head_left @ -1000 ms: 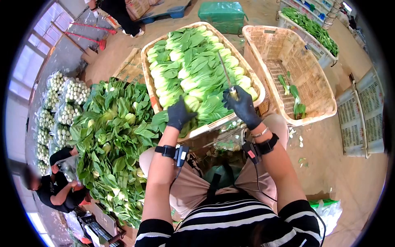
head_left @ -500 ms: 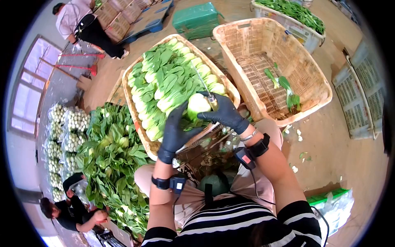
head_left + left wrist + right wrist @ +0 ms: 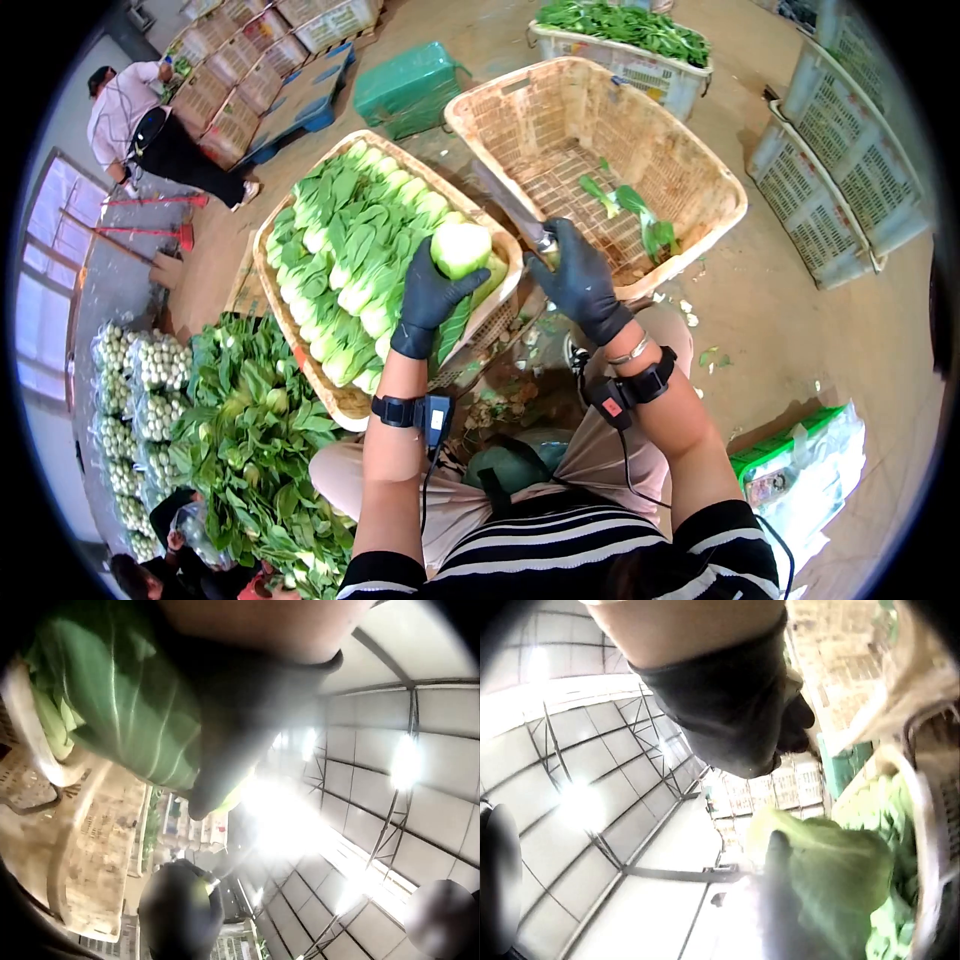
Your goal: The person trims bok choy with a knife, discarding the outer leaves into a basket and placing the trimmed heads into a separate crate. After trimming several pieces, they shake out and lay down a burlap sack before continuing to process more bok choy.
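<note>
My gloved left hand [image 3: 432,298] grips a head of bok choy [image 3: 461,249], its pale base facing up and right over the front of a crate [image 3: 290,338]. Neat rows of bok choy [image 3: 350,250] fill that crate. In the left wrist view, broad green leaves [image 3: 124,697] hang beside the left hand. To the right, my gloved right hand [image 3: 582,288] holds a knife [image 3: 508,205] by its handle, the blade pointing up and left, apart from the bok choy. The right wrist view shows the held bok choy [image 3: 840,870] from its side.
A second crate [image 3: 700,180] with a few loose leaves [image 3: 632,205] stands to the right. A big heap of bok choy [image 3: 255,430] lies at left, near bagged pale vegetables [image 3: 160,375]. Stacked crates [image 3: 810,185] stand far right. One person [image 3: 140,120] stands at upper left; another is lower left.
The left hand has gone from reaching among the crate's bok choy to holding one head up. The knife hand met that head, then moved away right. The head view has swung right.
</note>
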`<action>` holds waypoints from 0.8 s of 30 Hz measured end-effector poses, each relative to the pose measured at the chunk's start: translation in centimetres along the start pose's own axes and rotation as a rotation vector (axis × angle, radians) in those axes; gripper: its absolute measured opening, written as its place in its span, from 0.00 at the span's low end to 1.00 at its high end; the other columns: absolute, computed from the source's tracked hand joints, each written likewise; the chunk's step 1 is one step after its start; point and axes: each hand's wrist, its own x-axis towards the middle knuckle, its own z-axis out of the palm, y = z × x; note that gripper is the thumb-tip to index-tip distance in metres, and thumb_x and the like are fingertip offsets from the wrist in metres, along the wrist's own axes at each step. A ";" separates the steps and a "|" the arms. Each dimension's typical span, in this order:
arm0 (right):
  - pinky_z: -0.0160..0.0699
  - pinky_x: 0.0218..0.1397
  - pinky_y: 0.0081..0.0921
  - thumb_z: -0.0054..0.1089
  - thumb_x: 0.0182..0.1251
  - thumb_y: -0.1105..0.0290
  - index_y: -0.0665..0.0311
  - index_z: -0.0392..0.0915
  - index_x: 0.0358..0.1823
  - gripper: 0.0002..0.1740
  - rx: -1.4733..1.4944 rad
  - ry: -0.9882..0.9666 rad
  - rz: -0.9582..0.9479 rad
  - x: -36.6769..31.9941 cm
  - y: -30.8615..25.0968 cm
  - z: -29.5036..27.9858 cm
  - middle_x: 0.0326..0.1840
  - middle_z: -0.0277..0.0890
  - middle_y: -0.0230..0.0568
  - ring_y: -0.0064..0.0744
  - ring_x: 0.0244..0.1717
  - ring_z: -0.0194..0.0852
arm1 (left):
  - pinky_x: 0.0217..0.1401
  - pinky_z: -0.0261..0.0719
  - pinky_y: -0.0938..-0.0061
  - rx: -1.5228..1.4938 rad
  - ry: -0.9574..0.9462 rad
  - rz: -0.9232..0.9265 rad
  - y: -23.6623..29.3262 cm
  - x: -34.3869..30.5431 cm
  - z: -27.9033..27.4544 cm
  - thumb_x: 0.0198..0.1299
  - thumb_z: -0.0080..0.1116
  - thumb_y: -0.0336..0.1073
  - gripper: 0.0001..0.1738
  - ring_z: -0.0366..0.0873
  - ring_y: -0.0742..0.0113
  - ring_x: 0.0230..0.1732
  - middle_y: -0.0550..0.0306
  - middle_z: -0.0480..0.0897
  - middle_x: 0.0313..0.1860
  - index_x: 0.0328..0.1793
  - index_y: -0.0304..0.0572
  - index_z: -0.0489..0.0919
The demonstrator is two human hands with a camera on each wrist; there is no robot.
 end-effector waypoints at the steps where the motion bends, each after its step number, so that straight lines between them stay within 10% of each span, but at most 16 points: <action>1: 0.73 0.30 0.37 0.61 0.49 0.65 0.60 0.67 0.43 0.20 -0.070 0.014 -0.079 0.0 1.4 -0.4 0.27 0.73 0.47 0.50 0.29 0.73 | 0.46 0.73 0.70 -0.026 0.028 0.045 -0.5 0.7 0.7 0.34 0.73 0.42 0.34 0.76 0.61 0.42 0.51 0.77 0.41 0.47 0.36 0.70; 9: 0.72 0.26 0.40 0.53 0.49 0.63 0.60 0.68 0.34 0.12 -0.225 -0.300 -0.174 2.1 3.4 -0.5 0.23 0.74 0.45 0.48 0.23 0.74 | 0.45 0.73 0.68 0.109 -0.091 0.224 -0.9 3.8 5.7 0.34 0.73 0.46 0.36 0.76 0.58 0.42 0.51 0.77 0.41 0.49 0.37 0.70; 24: 0.68 0.23 0.42 0.57 0.47 0.63 0.60 0.68 0.28 0.11 -0.203 -0.132 -0.022 3.1 10.1 -2.7 0.18 0.71 0.47 0.49 0.20 0.71 | 0.43 0.73 0.66 0.152 0.009 0.365 0.7 6.6 12.4 0.32 0.74 0.41 0.34 0.75 0.54 0.39 0.49 0.76 0.38 0.46 0.36 0.71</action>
